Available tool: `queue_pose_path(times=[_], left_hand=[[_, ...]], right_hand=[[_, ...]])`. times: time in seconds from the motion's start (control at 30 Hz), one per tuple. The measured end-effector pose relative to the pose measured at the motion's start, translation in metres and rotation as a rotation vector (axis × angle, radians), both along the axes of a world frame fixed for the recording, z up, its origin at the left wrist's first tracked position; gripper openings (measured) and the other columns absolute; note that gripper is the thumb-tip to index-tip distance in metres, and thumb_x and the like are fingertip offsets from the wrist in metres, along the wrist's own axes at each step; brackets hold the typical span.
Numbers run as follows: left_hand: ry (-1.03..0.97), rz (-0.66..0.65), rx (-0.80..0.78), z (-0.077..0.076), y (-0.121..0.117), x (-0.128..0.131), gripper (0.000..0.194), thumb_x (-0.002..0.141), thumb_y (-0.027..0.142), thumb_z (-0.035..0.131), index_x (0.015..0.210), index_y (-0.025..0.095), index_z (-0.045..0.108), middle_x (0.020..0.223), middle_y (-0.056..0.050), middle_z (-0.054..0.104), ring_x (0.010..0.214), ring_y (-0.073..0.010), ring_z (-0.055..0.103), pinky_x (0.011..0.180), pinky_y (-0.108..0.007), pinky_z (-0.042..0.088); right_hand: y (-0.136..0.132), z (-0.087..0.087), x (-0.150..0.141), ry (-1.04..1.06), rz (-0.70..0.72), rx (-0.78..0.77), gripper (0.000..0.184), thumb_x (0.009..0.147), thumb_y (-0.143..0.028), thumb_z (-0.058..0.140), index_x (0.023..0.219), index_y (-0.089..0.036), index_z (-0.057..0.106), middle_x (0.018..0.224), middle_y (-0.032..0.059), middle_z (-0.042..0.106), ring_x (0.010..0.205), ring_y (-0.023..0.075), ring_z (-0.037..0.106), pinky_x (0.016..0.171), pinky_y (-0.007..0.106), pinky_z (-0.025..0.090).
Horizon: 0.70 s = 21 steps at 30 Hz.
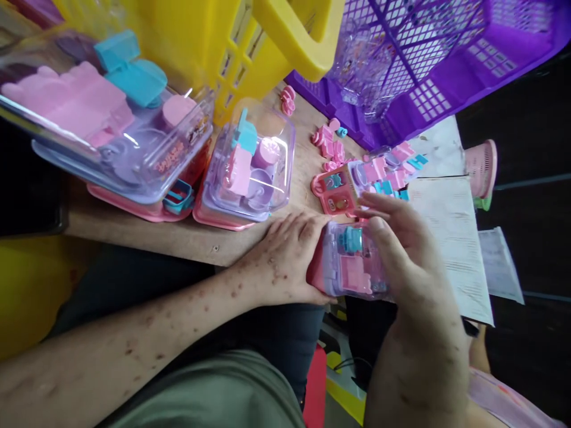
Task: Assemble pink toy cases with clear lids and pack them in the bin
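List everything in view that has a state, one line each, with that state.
Left hand: gripping the small toy box
Right hand: at the box's other end, contact unclear
Small toy box: covered, full closure unclear
Middle toy box: covered, upright
Large toy box: covered, stacked
Purple basket: holding clear plastic pieces
Pink pieces: loose, scattered

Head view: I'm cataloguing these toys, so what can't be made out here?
All in the head view:
Right end of the held toy box: hidden behind the right hand.
Red lettering on the large toy box: blurred.
Top of the yellow basket: cut off by the upper edge.
Prints on the clear plastic: blurred.
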<state>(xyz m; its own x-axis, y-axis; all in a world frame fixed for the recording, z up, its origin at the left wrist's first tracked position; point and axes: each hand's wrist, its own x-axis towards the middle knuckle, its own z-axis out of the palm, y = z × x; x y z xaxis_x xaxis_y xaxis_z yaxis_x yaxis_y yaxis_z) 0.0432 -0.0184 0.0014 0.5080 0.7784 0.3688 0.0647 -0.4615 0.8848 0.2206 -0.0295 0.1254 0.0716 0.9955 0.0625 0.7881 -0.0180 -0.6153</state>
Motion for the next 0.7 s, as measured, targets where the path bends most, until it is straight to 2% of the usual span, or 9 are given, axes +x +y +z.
queue_pose_path(times=[0.07,0.17,0.27,0.47,0.57,0.7], left_hand=[[0.003,-0.009,0.019,0.000,0.000,0.000,0.121,0.065,0.049,0.107,0.158,0.024,0.035,0.160,-0.016,0.054,0.152,-0.0401,0.051,0.127,-0.059,0.043],[0.055,-0.009,0.070,-0.001,-0.002,0.001,0.121,0.060,0.056,0.109,0.152,0.021,0.039,0.155,-0.019,0.056,0.148,-0.0448,0.053,0.123,-0.065,0.045],[0.061,0.024,0.084,-0.003,-0.002,0.003,0.120,0.059,0.058,0.109,0.150,0.020,0.040,0.153,-0.020,0.057,0.147,-0.0460,0.053,0.122,-0.067,0.046],[-0.058,0.116,0.186,-0.007,-0.004,0.004,0.125,0.060,0.068,0.107,0.153,0.019,0.040,0.152,-0.018,0.058,0.145,-0.0409,0.056,0.125,-0.061,0.046],[-0.096,0.190,0.274,0.003,-0.012,-0.001,0.126,0.064,0.071,0.104,0.157,0.016,0.039,0.153,-0.020,0.058,0.145,-0.0395,0.056,0.128,-0.058,0.043],[0.037,0.263,0.312,0.030,-0.031,-0.009,0.126,0.070,0.069,0.101,0.164,0.014,0.038,0.156,-0.021,0.057,0.145,-0.0415,0.054,0.128,-0.060,0.042]], right_hand=[[-0.013,-0.005,0.005,0.147,-0.011,-0.126,0.042,0.112,-0.060,0.060,0.141,-0.031,0.069,0.144,0.0072,0.075,0.136,0.0310,0.070,0.116,0.053,0.059],[-0.018,-0.010,0.007,0.356,-0.026,-0.251,0.041,0.110,-0.062,0.064,0.141,-0.036,0.070,0.141,0.0030,0.077,0.138,0.0293,0.069,0.117,0.047,0.057],[-0.009,-0.013,0.009,0.439,-0.008,-0.295,0.038,0.106,-0.061,0.073,0.135,-0.037,0.075,0.136,0.0014,0.079,0.135,0.0284,0.071,0.115,0.042,0.058],[0.003,-0.020,0.011,0.634,-0.028,-0.321,0.048,0.101,-0.069,0.072,0.128,-0.030,0.078,0.125,0.0054,0.081,0.117,0.0303,0.077,0.102,0.045,0.064],[0.000,-0.020,0.009,0.692,-0.038,-0.295,0.056,0.100,-0.075,0.064,0.128,-0.028,0.078,0.131,0.0077,0.080,0.121,0.0323,0.076,0.104,0.049,0.063],[-0.011,-0.017,0.005,0.716,-0.023,-0.298,0.062,0.102,-0.079,0.050,0.129,-0.031,0.077,0.131,0.0067,0.081,0.129,0.0342,0.074,0.107,0.052,0.062]])
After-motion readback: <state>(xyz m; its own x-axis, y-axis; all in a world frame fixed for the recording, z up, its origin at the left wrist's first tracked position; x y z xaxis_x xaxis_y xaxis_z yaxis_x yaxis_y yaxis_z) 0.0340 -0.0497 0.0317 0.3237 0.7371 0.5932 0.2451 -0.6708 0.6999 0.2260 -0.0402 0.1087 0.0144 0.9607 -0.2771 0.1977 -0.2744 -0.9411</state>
